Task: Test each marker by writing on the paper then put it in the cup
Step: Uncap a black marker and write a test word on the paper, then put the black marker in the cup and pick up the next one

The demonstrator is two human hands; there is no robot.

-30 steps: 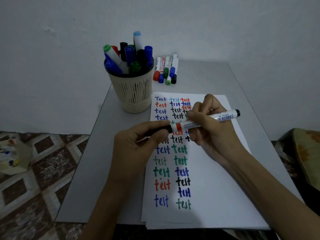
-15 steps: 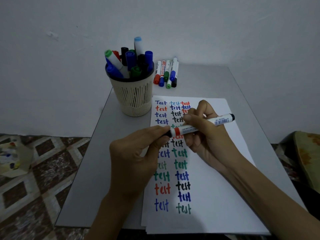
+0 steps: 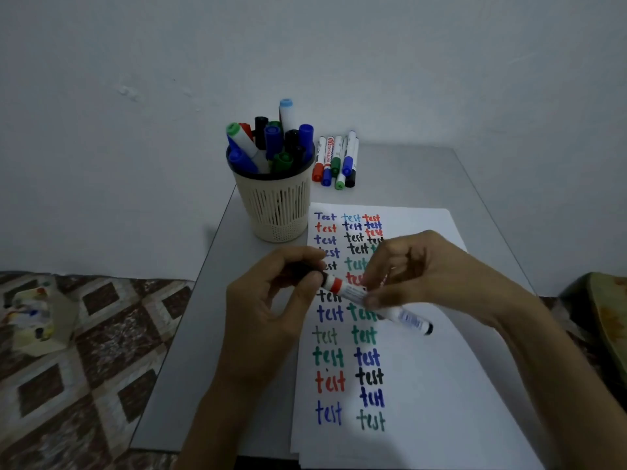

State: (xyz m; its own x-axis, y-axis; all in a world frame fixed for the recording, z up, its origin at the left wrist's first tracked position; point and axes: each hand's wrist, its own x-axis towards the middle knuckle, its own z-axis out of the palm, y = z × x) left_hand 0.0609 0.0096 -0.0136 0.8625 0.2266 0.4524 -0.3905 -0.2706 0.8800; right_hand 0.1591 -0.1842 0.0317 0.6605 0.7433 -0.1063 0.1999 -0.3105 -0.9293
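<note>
Both hands hold one white marker (image 3: pixel 403 315) with a red band above the paper (image 3: pixel 441 368). My left hand (image 3: pixel 271 310) pinches its dark cap end. My right hand (image 3: pixel 417 276) grips the barrel with its fingertips; the black tail end points down and right. The paper carries several coloured "test" words in columns. A cream slotted cup (image 3: pixel 274 208) stands behind the paper's left corner, filled with several markers. Several more markers (image 3: pixel 336 161) lie side by side on the grey table (image 3: pixel 190 368) to the cup's right.
The small table stands against a pale wall (image 3: pixel 305 62). A patterned tiled floor (image 3: pixel 84 351) lies left, with a crumpled paint-stained paper (image 3: pixel 34 320) on it. A dark cushion or cloth (image 3: pixel 607 317) shows at the right edge.
The marker has swung: its tail end dropped from upper right to lower right. My right hand shifted its hold toward the fingertips. The left hand stays on the cap end.
</note>
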